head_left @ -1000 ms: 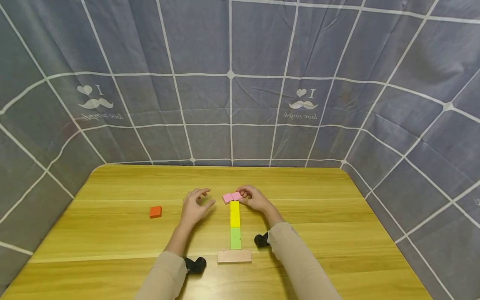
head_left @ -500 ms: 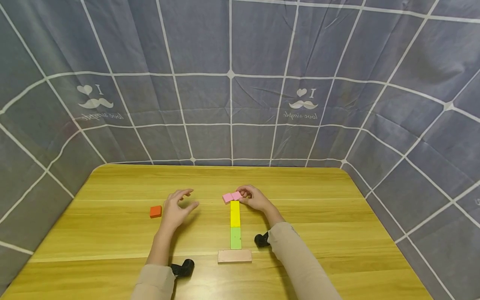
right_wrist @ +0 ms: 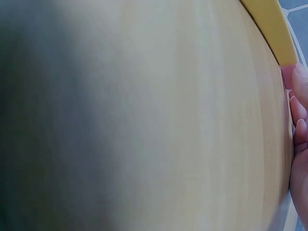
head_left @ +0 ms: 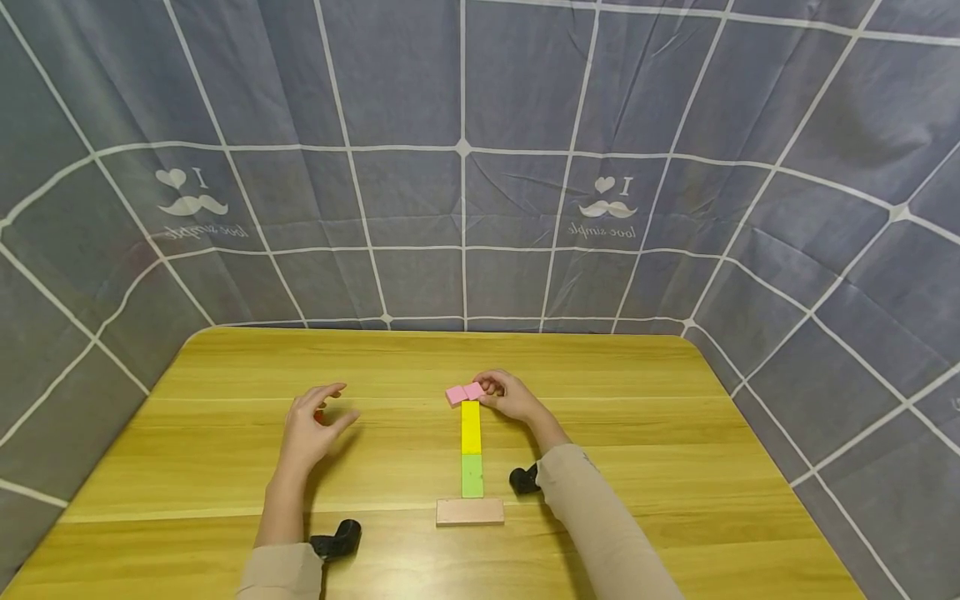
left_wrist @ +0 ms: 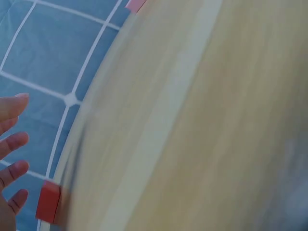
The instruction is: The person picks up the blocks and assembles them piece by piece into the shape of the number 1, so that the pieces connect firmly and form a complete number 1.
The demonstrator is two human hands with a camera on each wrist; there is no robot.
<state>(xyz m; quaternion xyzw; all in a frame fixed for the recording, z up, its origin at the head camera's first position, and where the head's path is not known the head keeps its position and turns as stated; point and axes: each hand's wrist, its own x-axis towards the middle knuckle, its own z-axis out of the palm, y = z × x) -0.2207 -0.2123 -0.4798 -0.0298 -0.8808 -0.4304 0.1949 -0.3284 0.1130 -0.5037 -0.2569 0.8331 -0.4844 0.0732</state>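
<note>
Two small pink blocks lie side by side at the far end of a row, the left one (head_left: 454,396) and the right one (head_left: 474,390). My right hand (head_left: 512,398) pinches the right pink block at its outer side, fingers curled. In the right wrist view its thumb (right_wrist: 301,85) lies against the pink face. Below them run a yellow block (head_left: 471,427), a light green block (head_left: 472,476) and a crosswise pale pinkish-tan block (head_left: 470,512). My left hand (head_left: 306,432) hovers with fingers spread around the orange block (left_wrist: 48,202), mostly hidden behind it in the head view.
The wood-grain table (head_left: 637,417) is backed and flanked by a grey curtain (head_left: 420,200) with white grid lines. A black wrist mount (head_left: 337,540) sticks out from the left sleeve, another mount (head_left: 523,480) from the right sleeve.
My left hand has moved leftward from beside the pink blocks to the orange block, now covering most of it. The right hand and the row of blocks have stayed put.
</note>
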